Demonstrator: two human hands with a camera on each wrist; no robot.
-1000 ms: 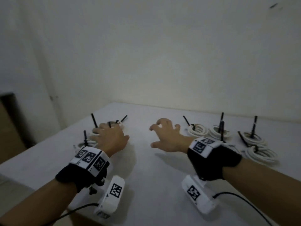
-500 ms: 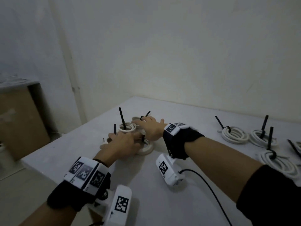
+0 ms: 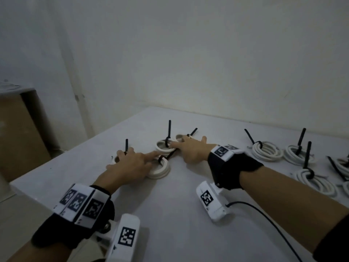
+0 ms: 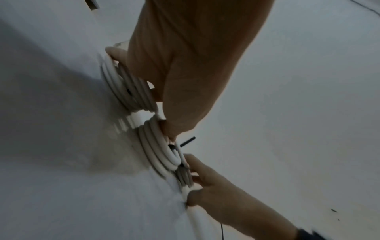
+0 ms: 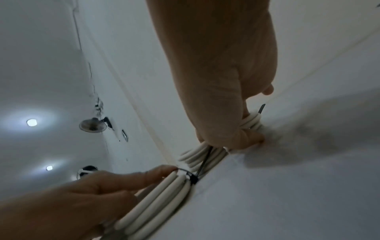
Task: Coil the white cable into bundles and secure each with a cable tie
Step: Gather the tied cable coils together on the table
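Note:
Several white cable bundles, each tied with a black cable tie (image 3: 169, 129), lie in a cluster at the table's left. My left hand (image 3: 132, 164) lies spread over the leftmost bundle (image 3: 114, 160), and one straight finger touches the front bundle (image 3: 160, 172) beside its tie (image 5: 192, 179). My right hand (image 3: 190, 149) reaches over the back bundle (image 3: 162, 147) and the far bundle (image 3: 178, 137). In the right wrist view its thumb and fingers close around one coil (image 5: 254, 121). The left wrist view shows two bundles (image 4: 115, 81) (image 4: 156, 151) under my fingers.
More tied white bundles (image 3: 267, 152) (image 3: 297, 156) (image 3: 315, 181) lie on the right of the white table (image 3: 170, 214). The table's left edge (image 3: 56, 163) drops off beside a brown box (image 3: 18, 133). A wall stands close behind. A black wire (image 3: 264, 214) runs from my right wrist.
Both hands have moved from the table's middle to the left cluster of bundles and settled on them. My view has swung left with them.

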